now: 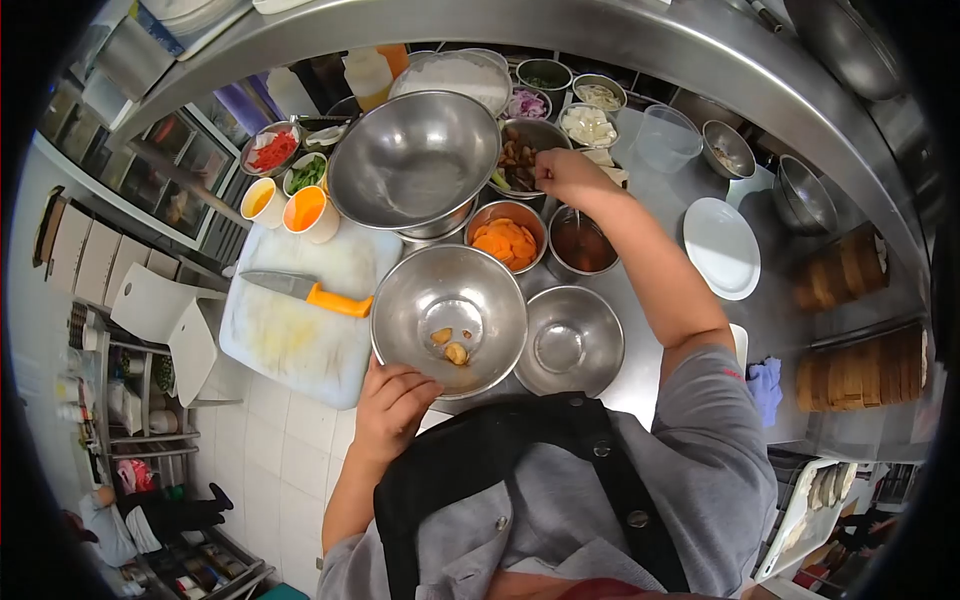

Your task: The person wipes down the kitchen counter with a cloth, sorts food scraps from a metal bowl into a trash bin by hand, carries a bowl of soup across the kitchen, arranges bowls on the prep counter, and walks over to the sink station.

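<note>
My left hand (393, 405) holds the near rim of a steel mixing bowl (410, 290), its fingers curled against the outside. A few yellow-brown pieces (456, 353) lie in the bottom of that bowl. Farther off, my right hand (572, 178) reaches over a metal bowl of brown pieces that look like mushrooms (517, 160). Its fingers are drawn together, and whatever they pinch is hidden. Between the two hands stands a metal container of sliced carrots (505, 243). Beside it is a pot of dark reddish liquid (583, 245).
A knife with an orange handle (340, 300) lies on the white cutting board (320, 365). A large steel bowl (415, 160) sits raised behind. Another steel bowl (570, 340) is at the right, then a white oval plate (722, 248). A metal shelf edge (640, 40) arches overhead.
</note>
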`<act>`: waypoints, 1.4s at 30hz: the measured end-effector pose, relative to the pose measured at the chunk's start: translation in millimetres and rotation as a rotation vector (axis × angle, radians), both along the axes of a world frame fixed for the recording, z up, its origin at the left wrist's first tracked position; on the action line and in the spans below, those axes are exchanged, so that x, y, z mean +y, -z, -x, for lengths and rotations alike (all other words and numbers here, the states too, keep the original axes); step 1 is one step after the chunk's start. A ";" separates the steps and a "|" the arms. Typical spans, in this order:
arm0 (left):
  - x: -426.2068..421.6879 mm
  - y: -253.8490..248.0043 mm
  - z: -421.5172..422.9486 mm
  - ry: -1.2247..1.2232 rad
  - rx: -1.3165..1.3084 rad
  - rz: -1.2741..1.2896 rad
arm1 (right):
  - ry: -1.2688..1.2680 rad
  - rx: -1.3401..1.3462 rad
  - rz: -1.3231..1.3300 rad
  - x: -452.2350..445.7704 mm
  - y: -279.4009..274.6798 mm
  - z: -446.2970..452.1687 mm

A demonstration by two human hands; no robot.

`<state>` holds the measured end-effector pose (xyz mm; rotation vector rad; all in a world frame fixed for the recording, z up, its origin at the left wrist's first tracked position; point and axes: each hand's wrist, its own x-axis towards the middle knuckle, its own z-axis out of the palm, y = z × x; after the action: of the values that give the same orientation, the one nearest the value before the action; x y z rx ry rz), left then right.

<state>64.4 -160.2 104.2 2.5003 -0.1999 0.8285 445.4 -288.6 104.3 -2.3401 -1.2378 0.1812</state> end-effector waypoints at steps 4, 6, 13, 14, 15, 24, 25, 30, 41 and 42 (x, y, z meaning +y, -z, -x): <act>0.0 0.2 -4.4 0.017 0.016 -0.010 | -0.008 -0.002 0.020 1.2 5.9 -5.8; -1.3 -1.5 -7.7 0.028 0.024 -0.016 | -0.014 -0.028 0.007 5.9 3.7 -9.2; 0.0 -0.4 -11.3 0.057 0.008 -0.032 | -0.024 -0.162 0.205 52.2 10.3 -19.8; 0.8 -0.3 -10.5 0.055 0.004 -0.035 | -0.025 -0.166 0.203 55.5 13.5 -21.0; 1.2 0.0 -9.3 0.053 0.006 -0.032 | -0.033 -0.151 0.248 57.7 14.9 -20.3; 4.5 5.1 -6.9 0.043 0.019 -0.009 | 0.031 -0.086 0.366 71.6 21.6 -12.9; 3.6 4.8 -8.5 0.038 0.025 -0.020 | 0.073 -0.070 0.382 72.8 19.1 -10.8; 2.5 0.6 -20.4 0.080 -0.014 -0.079 | 0.083 -0.063 0.214 63.6 20.2 -14.5; -12.9 -1.6 -69.2 0.169 -0.022 -0.132 | -0.250 0.394 -0.353 -51.0 -72.0 65.3; -15.4 -1.6 -73.0 0.159 -0.015 -0.138 | -0.343 0.426 -0.334 -60.8 -74.7 79.3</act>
<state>137.5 -175.6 105.9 2.5654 -0.4689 0.7920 366.0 -349.3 179.0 -1.6854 -1.3187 0.5146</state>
